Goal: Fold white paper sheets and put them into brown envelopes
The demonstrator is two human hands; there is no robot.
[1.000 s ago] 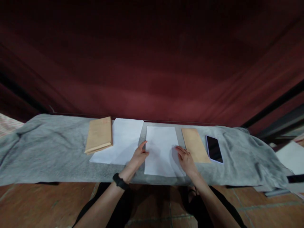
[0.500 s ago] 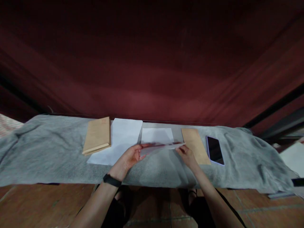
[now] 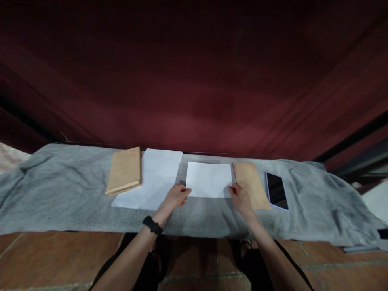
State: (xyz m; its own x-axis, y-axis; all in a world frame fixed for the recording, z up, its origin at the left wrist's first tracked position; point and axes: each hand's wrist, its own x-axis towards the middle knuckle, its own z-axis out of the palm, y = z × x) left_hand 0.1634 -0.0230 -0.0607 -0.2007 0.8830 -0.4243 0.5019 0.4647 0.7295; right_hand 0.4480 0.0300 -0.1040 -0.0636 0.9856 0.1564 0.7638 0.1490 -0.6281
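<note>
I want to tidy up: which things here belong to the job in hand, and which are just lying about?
Job in hand:
folded white sheet, near corners in left hand and right hand
probably the larger white paper
perhaps the stack of brown envelopes and single brown envelope

Seemingly just lying about:
purple-edged smartphone, untouched

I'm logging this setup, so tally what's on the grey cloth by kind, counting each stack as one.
Brown paper: 2 (left brown stack, right brown piece)
White paper: 2 (left white paper, middle white paper)
Phone: 1
Total: 5
</note>
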